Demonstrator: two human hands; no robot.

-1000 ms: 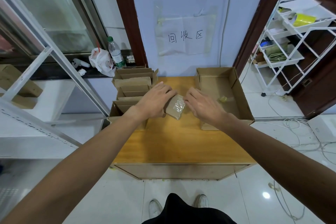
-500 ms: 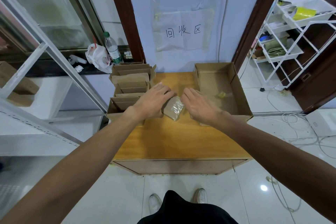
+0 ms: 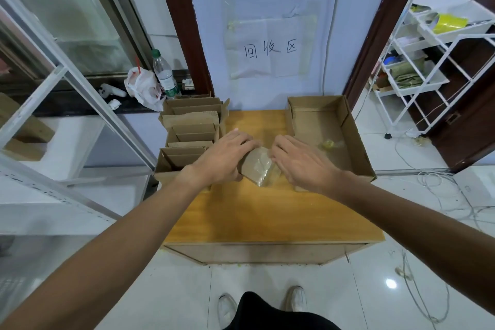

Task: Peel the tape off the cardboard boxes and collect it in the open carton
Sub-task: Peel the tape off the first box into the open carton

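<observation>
A small cardboard box (image 3: 255,166) with clear tape across its face sits tilted between my hands above the wooden table (image 3: 267,211). My left hand (image 3: 223,159) grips its left side with curled fingers. My right hand (image 3: 300,162) is at the box's right edge, fingertips on the tape there. To the right stands the open carton (image 3: 356,139), with a crumpled wad of peeled tape (image 3: 329,144) on its floor. Several more small cardboard boxes (image 3: 191,128) are stacked at the table's left.
A water bottle (image 3: 164,73) and a white plastic bag (image 3: 142,86) rest on the dark sill at the back left. A white wire rack (image 3: 434,67) stands at the right, and cables (image 3: 439,187) trail over the tiled floor.
Both hands have stayed on the small box. My right hand's fingers have shifted slightly along its taped right edge.
</observation>
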